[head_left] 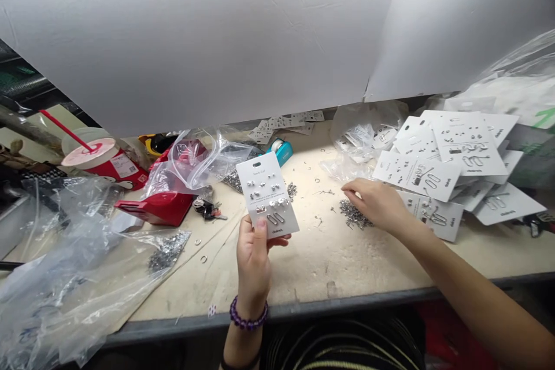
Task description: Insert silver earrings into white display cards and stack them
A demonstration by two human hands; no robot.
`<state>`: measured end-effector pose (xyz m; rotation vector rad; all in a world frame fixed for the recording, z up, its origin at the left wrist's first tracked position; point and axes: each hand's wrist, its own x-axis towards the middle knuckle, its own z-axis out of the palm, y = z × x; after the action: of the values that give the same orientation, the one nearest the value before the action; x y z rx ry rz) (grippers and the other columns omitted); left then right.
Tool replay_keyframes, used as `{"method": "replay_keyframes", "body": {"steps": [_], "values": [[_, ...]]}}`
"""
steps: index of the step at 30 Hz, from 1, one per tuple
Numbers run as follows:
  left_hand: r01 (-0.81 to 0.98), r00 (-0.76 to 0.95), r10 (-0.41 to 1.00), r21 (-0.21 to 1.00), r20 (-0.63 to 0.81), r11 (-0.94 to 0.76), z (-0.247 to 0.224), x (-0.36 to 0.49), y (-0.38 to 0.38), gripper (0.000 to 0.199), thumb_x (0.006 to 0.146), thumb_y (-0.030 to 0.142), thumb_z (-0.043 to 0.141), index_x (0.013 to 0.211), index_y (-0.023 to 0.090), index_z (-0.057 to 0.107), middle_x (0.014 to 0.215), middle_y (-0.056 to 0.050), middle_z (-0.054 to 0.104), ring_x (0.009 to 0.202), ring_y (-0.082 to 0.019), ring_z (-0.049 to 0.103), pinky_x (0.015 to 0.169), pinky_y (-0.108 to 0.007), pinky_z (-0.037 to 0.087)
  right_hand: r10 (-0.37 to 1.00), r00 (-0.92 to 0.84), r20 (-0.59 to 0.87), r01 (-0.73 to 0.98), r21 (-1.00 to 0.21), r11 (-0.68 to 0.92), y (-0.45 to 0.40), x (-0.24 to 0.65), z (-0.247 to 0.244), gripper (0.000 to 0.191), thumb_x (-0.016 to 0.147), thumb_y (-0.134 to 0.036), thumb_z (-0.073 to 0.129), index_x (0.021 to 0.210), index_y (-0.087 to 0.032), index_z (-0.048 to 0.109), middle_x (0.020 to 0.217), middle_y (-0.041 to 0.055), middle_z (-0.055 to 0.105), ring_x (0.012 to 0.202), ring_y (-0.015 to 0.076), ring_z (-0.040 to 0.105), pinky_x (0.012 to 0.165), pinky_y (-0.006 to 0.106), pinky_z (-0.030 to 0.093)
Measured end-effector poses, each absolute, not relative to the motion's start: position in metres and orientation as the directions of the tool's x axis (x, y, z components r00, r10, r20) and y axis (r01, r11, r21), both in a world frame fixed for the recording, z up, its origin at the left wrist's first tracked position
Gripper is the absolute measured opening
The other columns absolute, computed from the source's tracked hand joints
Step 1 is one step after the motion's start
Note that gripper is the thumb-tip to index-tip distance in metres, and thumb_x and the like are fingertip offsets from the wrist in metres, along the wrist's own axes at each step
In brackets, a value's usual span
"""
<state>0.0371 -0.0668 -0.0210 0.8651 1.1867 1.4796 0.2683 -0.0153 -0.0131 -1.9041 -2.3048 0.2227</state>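
My left hand [255, 263] is pinching an earring card [267, 195] upright, tilted a bit, with the thumb [260, 232] flat on the front near the bottom edge and the other fingers [277, 241] tucked behind it. So those are clamped on the card, which is up in the air over the tabletop [329, 260], not resting on it. It's a white card with rows of little silver earrings, and two paperclip-shaped ones sit at the bottom.

My right hand [377, 203] is off to the right, palm down, with the fingers [353, 192] bunched close together right at a loose pile of tiny silver bits [353, 214]. Can't tell if they've got hold of anything, the pieces are way too small to make out.

Just right of that hand, a loose stack of finished-looking earring cards [453, 153] fans across the tabletop, and one card [436, 217] sits by my wrist. Far side has a crumpled clear bag [358, 141] and a blue tape dispenser [281, 151]. Over on the left there's a red plastic dustpan [158, 208], a set of keys [207, 208], a cup with a red straw [97, 156], and a big clear plastic bag [56, 266]. I've got a purple beaded bracelet [248, 313] on my left wrist.
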Motion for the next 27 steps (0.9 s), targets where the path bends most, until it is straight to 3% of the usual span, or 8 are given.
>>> {"method": "replay_keyframes", "body": {"steps": [4, 12, 23, 27], "values": [[-0.246, -0.248, 0.968, 0.969, -0.045, -0.018, -0.02, 0.041, -0.068, 0.033, 0.079, 0.042, 0.056, 0.097, 0.015, 0.049, 0.085, -0.005, 0.063, 0.061, -0.012, 0.06, 0.05, -0.022, 0.051, 0.969, -0.225, -0.104, 0.969, -0.129, 0.211, 0.009, 0.249, -0.011, 0.025, 0.086, -0.02, 0.042, 0.079, -0.014, 0.065, 0.084, 0.007, 0.064, 0.068, 0.0166, 0.059, 0.05, 0.024, 0.035], [-0.253, -0.24, 0.968, 0.968, -0.071, 0.009, -0.019, 0.044, -0.069, 0.032, 0.079, 0.041, 0.055, 0.096, 0.015, 0.049, 0.088, -0.006, 0.062, 0.064, -0.013, 0.06, 0.052, -0.024, 0.052, 0.968, -0.215, -0.132, 0.973, -0.111, 0.201, 0.009, 0.244, -0.015, 0.022, 0.086, -0.015, 0.04, 0.079, -0.013, 0.061, 0.086, 0.009, 0.062, 0.073, 0.0182, 0.058, 0.05, 0.024, 0.031], [-0.228, -0.174, 0.982, 0.973, -0.069, 0.028, -0.018, 0.054, -0.074, 0.028, 0.082, 0.04, 0.053, 0.096, 0.016, 0.049, 0.09, -0.006, 0.061, 0.068, -0.014, 0.06, 0.056, -0.025, 0.053, 0.954, -0.289, -0.081, 0.894, -0.378, 0.239, -0.017, 0.259, 0.002, 0.021, 0.086, -0.025, 0.04, 0.082, -0.019, 0.059, 0.088, 0.0018, 0.063, 0.074, 0.0139, 0.057, 0.056, 0.024, 0.039], [-0.173, -0.105, 0.991, 0.982, -0.089, 0.07, -0.015, 0.062, -0.08, 0.027, 0.084, 0.038, 0.05, 0.098, 0.014, 0.05, 0.091, -0.006, 0.061, 0.066, -0.013, 0.059, 0.055, -0.025, 0.052, 0.945, -0.319, -0.069, 0.806, -0.544, 0.232, -0.035, 0.269, 0.009, 0.025, 0.089, -0.034, 0.039, 0.082, -0.019, 0.058, 0.086, 0.0025, 0.062, 0.073, 0.014, 0.056, 0.06, 0.026, 0.041]]}}
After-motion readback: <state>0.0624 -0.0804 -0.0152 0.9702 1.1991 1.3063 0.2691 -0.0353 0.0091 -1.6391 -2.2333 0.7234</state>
